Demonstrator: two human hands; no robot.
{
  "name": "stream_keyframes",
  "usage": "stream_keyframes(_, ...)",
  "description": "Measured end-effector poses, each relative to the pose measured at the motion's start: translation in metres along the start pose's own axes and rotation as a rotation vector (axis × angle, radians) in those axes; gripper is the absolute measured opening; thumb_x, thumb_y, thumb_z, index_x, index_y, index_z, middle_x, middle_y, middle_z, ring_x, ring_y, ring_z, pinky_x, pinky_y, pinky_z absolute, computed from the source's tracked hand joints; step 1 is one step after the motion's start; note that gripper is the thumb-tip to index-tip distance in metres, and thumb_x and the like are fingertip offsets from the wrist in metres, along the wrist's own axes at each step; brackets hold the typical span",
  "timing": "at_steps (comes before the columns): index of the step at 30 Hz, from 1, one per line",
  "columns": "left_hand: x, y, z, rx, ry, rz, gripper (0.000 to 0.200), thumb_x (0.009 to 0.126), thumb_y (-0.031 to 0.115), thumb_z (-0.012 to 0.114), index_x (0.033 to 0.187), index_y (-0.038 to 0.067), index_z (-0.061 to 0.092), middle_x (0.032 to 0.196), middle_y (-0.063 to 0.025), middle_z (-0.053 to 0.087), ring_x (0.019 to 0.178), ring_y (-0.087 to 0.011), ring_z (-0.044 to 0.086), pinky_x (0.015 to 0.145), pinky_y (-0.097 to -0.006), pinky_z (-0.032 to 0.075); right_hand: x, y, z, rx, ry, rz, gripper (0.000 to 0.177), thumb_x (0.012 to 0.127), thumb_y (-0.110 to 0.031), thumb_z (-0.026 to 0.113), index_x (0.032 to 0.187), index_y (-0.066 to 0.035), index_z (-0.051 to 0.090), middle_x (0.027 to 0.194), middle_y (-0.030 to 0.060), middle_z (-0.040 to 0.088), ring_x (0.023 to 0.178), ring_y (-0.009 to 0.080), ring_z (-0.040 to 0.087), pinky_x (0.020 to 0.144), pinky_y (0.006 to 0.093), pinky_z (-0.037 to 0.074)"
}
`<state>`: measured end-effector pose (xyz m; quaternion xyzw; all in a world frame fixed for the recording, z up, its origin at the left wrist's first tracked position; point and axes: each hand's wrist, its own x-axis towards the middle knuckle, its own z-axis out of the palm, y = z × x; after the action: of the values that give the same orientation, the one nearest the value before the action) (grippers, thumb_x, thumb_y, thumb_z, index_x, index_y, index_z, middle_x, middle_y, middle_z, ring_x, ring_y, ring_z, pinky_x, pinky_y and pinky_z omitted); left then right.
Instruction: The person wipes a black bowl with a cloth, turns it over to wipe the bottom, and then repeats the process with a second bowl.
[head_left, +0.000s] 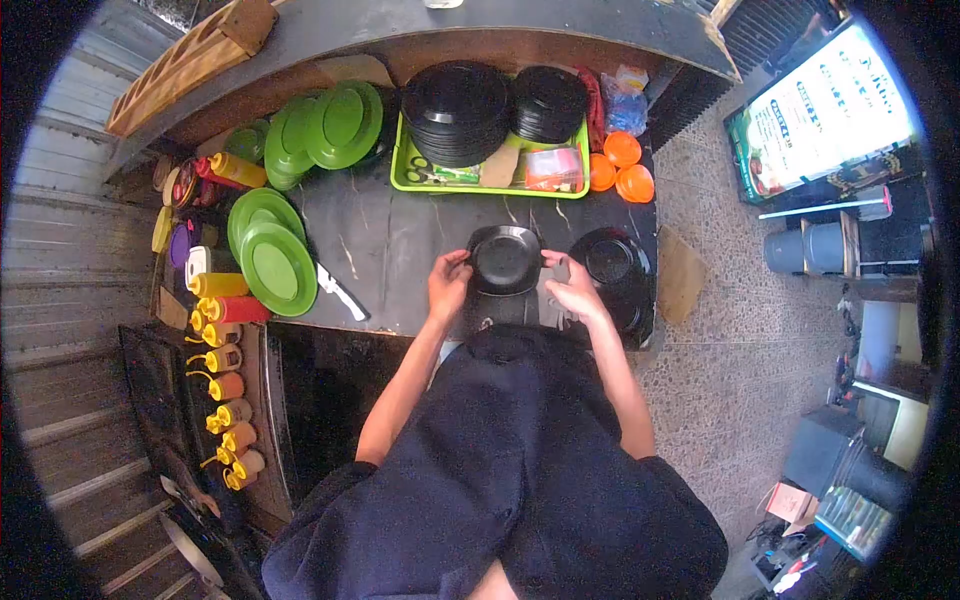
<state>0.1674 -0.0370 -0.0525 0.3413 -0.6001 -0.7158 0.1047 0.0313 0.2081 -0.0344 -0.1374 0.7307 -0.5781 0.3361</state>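
Note:
A small black square plate (506, 261) is held between both hands above the dark counter's front edge. My left hand (449, 284) grips its left rim with the fingers closed. On the right side, my right hand (574, 287) has its fingers at the plate's right rim, with something greyish by the fingers that is too small to make out. Just right of that hand lie black round plates (612, 258). Beyond the held plate stands a bright green tray (400, 170) bearing a tall stack of black plates (455, 105) and a smaller stack (548, 100).
Green plates (275, 265) lie at the left, beside a white-handled knife (343, 292). Sauce bottles (228, 335) line the left edge. Orange lids or bowls (634, 183) sit at the right end. A wooden rack (190, 65) rests on the raised ledge.

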Motion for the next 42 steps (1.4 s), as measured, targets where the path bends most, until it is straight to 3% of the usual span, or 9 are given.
stream_keyframes(8,-0.007,0.003,-0.004,0.077,-0.078,0.117,0.038,0.097,0.006,0.071,0.134,0.001,0.061,0.143,-0.0135,0.064,0.132,-0.0253,0.061,0.110,-0.0373,0.049,0.001,-0.031,-0.008,-0.491,0.155,-0.037,0.076,0.077,-0.014,0.080,0.148,-0.007,0.054,0.139,0.0226,0.061,0.130,0.0382,0.060,0.114,0.0440,0.047)
stream_keyframes(11,-0.014,0.019,-0.018,0.567,-0.115,0.435,0.061,0.089,0.021,0.084,0.140,0.003,0.057,0.151,-0.0167,0.057,0.143,-0.0348,0.053,0.117,-0.0449,0.042,0.012,-0.043,-0.006,-0.441,0.188,-0.082,0.083,0.075,-0.013,0.081,0.151,-0.003,0.049,0.140,0.0237,0.061,0.132,0.0393,0.059,0.117,0.0442,0.045)
stream_keyframes(13,-0.018,0.024,-0.022,0.927,-0.121,0.604,0.097,0.076,0.043,0.093,0.154,0.006,0.048,0.164,-0.0189,0.043,0.157,-0.0409,0.033,0.126,-0.0554,0.025,0.016,-0.061,0.004,-0.389,0.206,-0.189,0.085,0.075,-0.008,0.081,0.153,-0.003,0.047,0.137,0.0224,0.063,0.133,0.0384,0.059,0.116,0.0436,0.045)
stream_keyframes(14,-0.018,0.023,-0.023,0.927,-0.119,0.599,0.097,0.076,0.043,0.093,0.154,0.006,0.048,0.164,-0.0189,0.043,0.157,-0.0409,0.033,0.126,-0.0554,0.025,0.018,-0.072,0.010,-0.384,0.165,-0.207,0.086,0.076,-0.002,0.078,0.154,-0.002,0.045,0.140,0.0215,0.060,0.134,0.0389,0.058,0.115,0.0432,0.046)
stream_keyframes(16,-0.012,0.016,-0.025,1.006,-0.193,0.573,0.122,0.069,0.059,0.092,0.164,0.008,0.035,0.174,-0.0150,0.028,0.165,-0.0354,0.012,0.129,-0.0616,0.007,0.030,-0.064,0.023,-0.458,0.138,-0.338,0.085,0.075,0.000,0.078,0.154,-0.001,0.045,0.142,0.0211,0.057,0.135,0.0392,0.056,0.115,0.0432,0.047)
stream_keyframes(22,-0.007,0.004,-0.021,1.044,-0.189,0.536,0.126,0.067,0.064,0.090,0.166,0.009,0.034,0.176,-0.0129,0.024,0.165,-0.0349,0.009,0.129,-0.0613,0.005,0.038,-0.019,0.049,-0.806,0.077,-0.468,0.069,0.070,0.003,0.082,0.137,0.003,0.062,0.130,0.0175,0.056,0.126,0.0372,0.057,0.110,0.0433,0.050)
stream_keyframes(26,-0.008,0.007,-0.021,1.024,-0.182,0.540,0.125,0.067,0.064,0.091,0.165,0.010,0.036,0.175,-0.0135,0.027,0.164,-0.0366,0.013,0.129,-0.0623,0.006,0.051,-0.021,0.066,-0.756,0.128,-0.451,0.065,0.069,0.003,0.081,0.132,0.002,0.066,0.126,0.0156,0.058,0.123,0.0369,0.057,0.108,0.0443,0.050)
stream_keyframes(37,-0.009,-0.003,-0.016,1.085,-0.090,0.577,0.123,0.064,0.061,0.092,0.161,0.006,0.040,0.174,-0.0127,0.030,0.164,-0.0352,0.016,0.128,-0.0614,0.007,0.039,-0.034,0.078,-0.812,-0.238,-0.567,0.062,0.067,-0.002,0.084,0.128,-0.005,0.073,0.122,0.0110,0.061,0.117,0.0338,0.058,0.104,0.0439,0.051)
stream_keyframes(42,-0.011,-0.001,-0.016,1.032,-0.076,0.601,0.124,0.064,0.063,0.091,0.162,0.006,0.039,0.173,-0.0127,0.034,0.164,-0.0354,0.018,0.128,-0.0612,0.008,0.039,-0.029,0.054,-0.667,-0.361,-0.422,0.048,0.073,-0.006,0.083,0.121,-0.005,0.076,0.118,0.0123,0.064,0.117,0.0336,0.062,0.105,0.0425,0.051)
